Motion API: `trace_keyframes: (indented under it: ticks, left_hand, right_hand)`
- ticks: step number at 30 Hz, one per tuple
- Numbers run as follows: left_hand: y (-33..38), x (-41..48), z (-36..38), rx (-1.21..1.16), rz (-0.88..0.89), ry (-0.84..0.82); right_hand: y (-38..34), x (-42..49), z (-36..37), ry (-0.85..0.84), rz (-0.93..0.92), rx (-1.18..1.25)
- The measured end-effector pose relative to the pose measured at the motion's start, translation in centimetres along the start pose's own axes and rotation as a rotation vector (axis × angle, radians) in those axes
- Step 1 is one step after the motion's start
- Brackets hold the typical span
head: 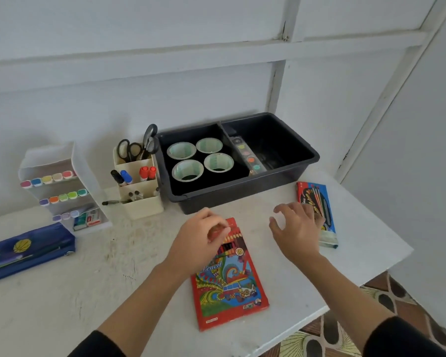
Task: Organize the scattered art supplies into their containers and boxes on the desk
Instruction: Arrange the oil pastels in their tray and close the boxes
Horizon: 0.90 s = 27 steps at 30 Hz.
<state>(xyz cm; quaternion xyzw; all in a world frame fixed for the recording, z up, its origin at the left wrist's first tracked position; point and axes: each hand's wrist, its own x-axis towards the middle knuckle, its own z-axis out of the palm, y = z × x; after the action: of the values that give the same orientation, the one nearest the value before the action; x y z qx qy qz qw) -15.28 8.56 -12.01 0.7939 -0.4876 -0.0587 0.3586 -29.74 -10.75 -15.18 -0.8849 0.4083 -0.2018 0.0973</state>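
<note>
A red coloured-pencil box (229, 287) lies flat on the white desk in front of me, its top end open and showing pencil tips. My left hand (201, 238) rests on that top end with the fingertips pinched at the flap. My right hand (296, 233) hovers just right of the box, fingers spread and holding nothing. Its fingertips reach the edge of a blue pencil packet (328, 215) lying near the desk's right side.
A black divided tub (242, 194) at the back holds several white cups (188, 170) and a watercolour strip (249, 157). A cream organiser (142, 202) has scissors and markers. A white marker rack (62, 181) and a blue pencil case (29, 251) are at the left. The desk edge (345, 300) runs close on the right.
</note>
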Motion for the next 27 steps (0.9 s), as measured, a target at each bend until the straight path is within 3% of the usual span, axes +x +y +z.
trace_keyframes:
  ticks: [3,8,12,17,22,27]
  left_hand:
    - [3.2,1.9,0.6,-0.098,0.136,0.012]
    - [5.3,6.7,1.8,-0.001,0.290,0.164]
    - [6.1,10.5,3.3,0.120,0.268,0.207]
    - [5.1,13.8,6.1,0.274,0.025,0.074]
    - [4.4,15.0,7.7,0.503,0.043,0.198]
    - [4.8,15.0,8.6,0.545,0.029,0.255]
  right_hand:
    - [3.0,0.9,-0.9,-0.123,0.203,-0.189]
    - [6.3,2.5,-2.2,-0.242,0.331,-0.132]
    - [8.1,2.8,-2.3,-0.219,0.320,0.033]
    - [10.8,2.4,-2.6,-0.113,0.327,0.280]
    - [13.5,3.0,-4.4,-0.125,0.358,0.658]
    - [15.1,4.4,-5.8,-0.220,0.288,0.731]
